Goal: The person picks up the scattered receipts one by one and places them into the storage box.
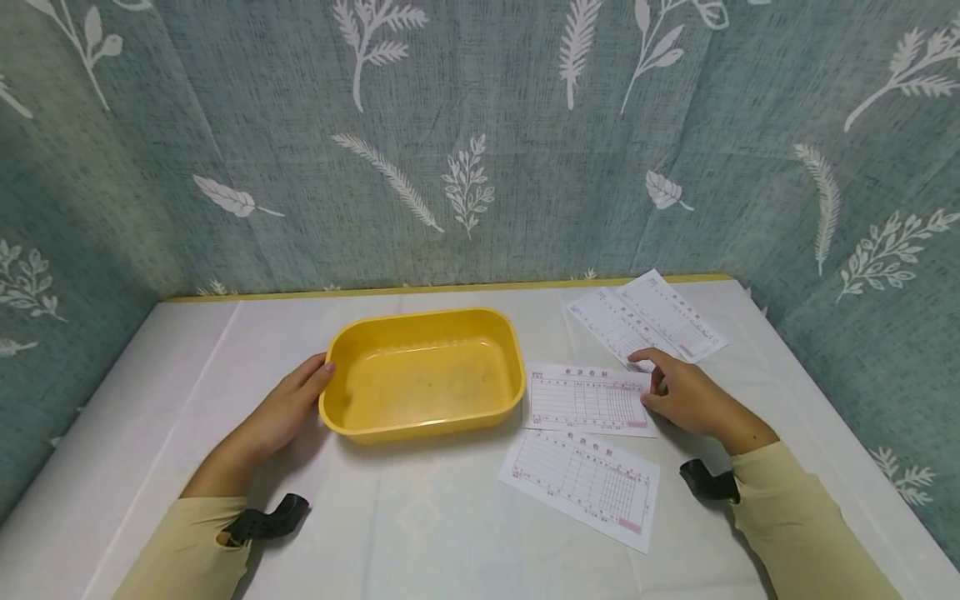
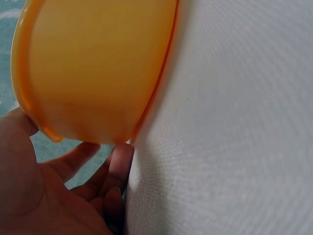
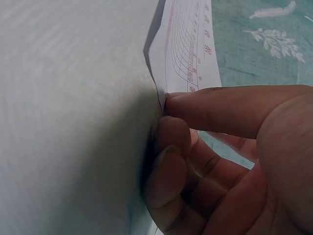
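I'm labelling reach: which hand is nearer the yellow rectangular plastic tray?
Left: the left hand grips the tray at its left end; the right hand is to its right, pinching a white rectangular paper form.

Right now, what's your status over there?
Left grip holds yellow tray. Right grip pinches printed slip beside the tray. No obstacle visible above that slip.

Head view looks down on fingers (image 2: 121, 164) the wrist views face (closely).
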Demonstrator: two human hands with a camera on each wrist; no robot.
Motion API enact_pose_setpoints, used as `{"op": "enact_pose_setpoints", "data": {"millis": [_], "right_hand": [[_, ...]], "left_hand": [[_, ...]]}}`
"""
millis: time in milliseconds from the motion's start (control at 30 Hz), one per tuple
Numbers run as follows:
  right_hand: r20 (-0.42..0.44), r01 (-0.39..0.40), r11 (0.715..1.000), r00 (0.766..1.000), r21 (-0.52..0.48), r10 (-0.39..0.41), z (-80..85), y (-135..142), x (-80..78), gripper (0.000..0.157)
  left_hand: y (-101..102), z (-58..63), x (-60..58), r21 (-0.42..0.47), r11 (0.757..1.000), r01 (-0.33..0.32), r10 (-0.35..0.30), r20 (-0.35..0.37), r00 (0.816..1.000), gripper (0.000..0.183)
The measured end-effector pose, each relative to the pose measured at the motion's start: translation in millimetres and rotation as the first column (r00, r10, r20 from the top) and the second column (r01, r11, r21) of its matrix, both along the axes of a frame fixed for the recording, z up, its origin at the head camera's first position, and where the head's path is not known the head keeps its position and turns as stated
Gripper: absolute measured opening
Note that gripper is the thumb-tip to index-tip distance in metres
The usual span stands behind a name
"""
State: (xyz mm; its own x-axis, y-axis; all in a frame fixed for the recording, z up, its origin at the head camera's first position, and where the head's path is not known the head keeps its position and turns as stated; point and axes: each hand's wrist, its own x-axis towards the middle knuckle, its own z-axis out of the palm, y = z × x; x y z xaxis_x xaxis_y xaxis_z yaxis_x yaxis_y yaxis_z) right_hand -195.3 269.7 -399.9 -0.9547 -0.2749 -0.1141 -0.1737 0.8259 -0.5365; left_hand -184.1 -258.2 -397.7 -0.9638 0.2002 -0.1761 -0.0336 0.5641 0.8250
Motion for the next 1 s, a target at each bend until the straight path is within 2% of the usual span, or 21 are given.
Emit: {"op": "enact_pose_setpoints", "data": {"millis": [100, 300, 633, 867, 1000], "right_hand": [[-0.010, -0.001, 1.000, 1.000, 0.002, 0.001, -0.2, -0.1, -0.2, 0.057], [0.003, 0.003, 1.000, 1.000, 0.001, -0.003, -2.7, -0.1, 1.1, 0.043], [-0.059, -0.006, 1.000, 0.998, 0.001, 0.006, -0.4, -3.3, 1.2, 0.027], [-0.120, 0.017, 1.000, 0.993, -0.021, -0.019, 2.6, -4.0, 0.9, 0.019], [-0.115, 0.048, 0.998, 0.992, -0.041, -0.052, 3.9, -4.6, 2.1, 0.016]], "left_hand": [[0.2, -0.4, -0.1, -0.005, 1.000, -0.006, 0.006, 0.000, 1.000, 0.067], [1.2, -1.6, 0.3, -0.018, 1.000, -0.006, 0.007, 0.017, 1.000, 0.069], [0.7, -2.5, 1.4, -0.013, 1.000, -0.008, 0.009, 0.019, 1.000, 0.068], [0.9, 0.1, 1.2, -0.017, 1.000, -0.010, 0.010, 0.022, 1.000, 0.070], [0.9, 0.1, 1.5, -0.012, 1.000, -0.005, 0.006, 0.027, 1.000, 0.071]]}}
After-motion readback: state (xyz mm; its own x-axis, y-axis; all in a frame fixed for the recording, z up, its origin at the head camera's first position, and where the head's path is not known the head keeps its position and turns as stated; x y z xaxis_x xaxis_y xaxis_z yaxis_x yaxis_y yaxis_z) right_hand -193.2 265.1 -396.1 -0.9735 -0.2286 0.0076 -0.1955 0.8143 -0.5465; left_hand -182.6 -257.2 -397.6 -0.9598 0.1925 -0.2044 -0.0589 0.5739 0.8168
